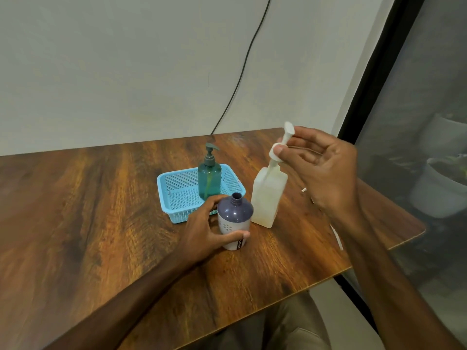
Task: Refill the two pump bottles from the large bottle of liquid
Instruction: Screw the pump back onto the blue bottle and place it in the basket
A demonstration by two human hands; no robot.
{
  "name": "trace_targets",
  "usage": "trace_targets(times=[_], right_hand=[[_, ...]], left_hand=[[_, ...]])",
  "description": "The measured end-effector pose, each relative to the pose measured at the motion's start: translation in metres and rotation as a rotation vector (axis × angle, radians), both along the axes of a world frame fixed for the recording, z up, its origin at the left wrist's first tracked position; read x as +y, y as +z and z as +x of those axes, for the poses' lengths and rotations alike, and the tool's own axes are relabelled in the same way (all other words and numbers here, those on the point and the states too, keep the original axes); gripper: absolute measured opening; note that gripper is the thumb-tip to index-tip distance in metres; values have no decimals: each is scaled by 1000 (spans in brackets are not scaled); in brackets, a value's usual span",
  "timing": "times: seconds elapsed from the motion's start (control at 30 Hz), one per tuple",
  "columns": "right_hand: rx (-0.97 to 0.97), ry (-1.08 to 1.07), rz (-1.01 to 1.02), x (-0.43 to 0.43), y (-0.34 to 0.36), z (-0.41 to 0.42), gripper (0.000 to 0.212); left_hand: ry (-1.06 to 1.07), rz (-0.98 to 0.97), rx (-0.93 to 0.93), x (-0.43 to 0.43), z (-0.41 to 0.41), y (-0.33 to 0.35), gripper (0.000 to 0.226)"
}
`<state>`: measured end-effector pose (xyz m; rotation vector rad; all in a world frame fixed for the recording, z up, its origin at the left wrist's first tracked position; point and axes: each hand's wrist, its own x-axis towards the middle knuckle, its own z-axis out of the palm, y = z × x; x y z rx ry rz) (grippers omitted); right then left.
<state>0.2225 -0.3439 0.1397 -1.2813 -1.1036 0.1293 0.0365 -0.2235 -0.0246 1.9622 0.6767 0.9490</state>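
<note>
My left hand point(211, 232) grips a purple-topped bottle point(234, 218) with a white label; its neck is open and it stands upright on the wooden table point(101, 223). Just right of it stands a white translucent square bottle point(268, 198). My right hand point(321, 165) pinches that bottle's white pump head point(280, 145), lifted above the neck with its tube still inside. A teal pump bottle point(209, 176), pump on, stands in a light blue basket point(177, 195) behind the purple bottle.
A black cable point(242, 72) hangs down the wall to the table's back edge. The table's right corner ends near a dark window frame point(379, 72). White pots point(434, 188) sit beyond the glass. My lap shows below the front edge.
</note>
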Motion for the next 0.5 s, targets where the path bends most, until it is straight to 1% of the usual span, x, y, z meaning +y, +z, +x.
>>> trace_targets(times=[0.2, 0.37, 0.5], right_hand=[[-54, 69, 32, 25, 10, -24, 42], [-136, 95, 11, 32, 26, -26, 40], [-184, 106, -42, 31, 23, -25, 38]], left_hand=[[10, 0, -6, -3, 4, -4, 78], [4, 3, -3, -1, 5, -7, 76], [-13, -4, 9, 1, 6, -9, 81]])
